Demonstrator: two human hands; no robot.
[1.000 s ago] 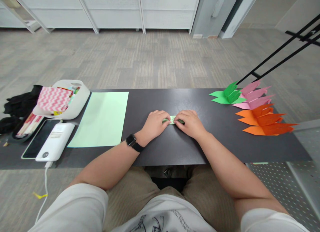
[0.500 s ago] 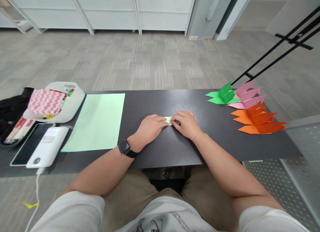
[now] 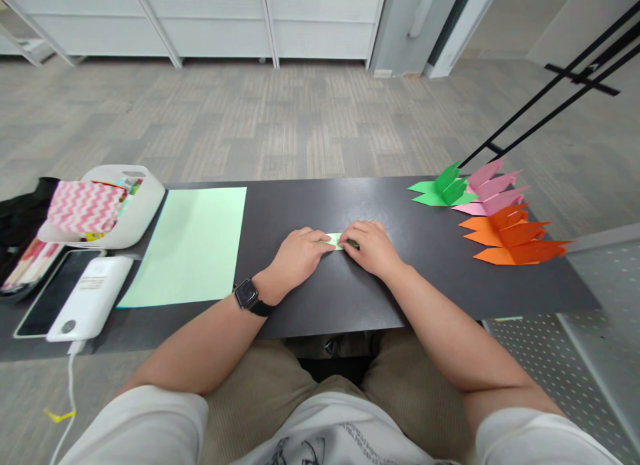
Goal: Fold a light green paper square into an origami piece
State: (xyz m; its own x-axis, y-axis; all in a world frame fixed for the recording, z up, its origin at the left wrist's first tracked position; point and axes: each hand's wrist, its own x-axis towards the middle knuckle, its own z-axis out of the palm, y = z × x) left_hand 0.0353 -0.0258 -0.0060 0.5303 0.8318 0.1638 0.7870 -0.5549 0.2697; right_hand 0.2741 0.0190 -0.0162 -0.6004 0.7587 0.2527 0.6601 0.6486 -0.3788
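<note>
A small piece of folded light green paper (image 3: 334,240) lies on the dark table (image 3: 320,298), mostly covered by my fingers. My left hand (image 3: 301,255), with a black watch on its wrist, pinches the paper's left end. At the other end my right hand (image 3: 370,246) is closed on it with curled fingers, and a darker green bit shows under them. Left of my hands lies a stack of light green paper sheets (image 3: 187,248).
Folded paper pieces in green (image 3: 445,188), pink (image 3: 493,191) and orange (image 3: 513,237) stand at the right. On the left are a white basket (image 3: 147,211), a phone (image 3: 53,295) and a white power bank (image 3: 93,297) with a cable.
Both hands stay closed on the folded paper with hardly any movement. The whole view has shifted slightly.
</note>
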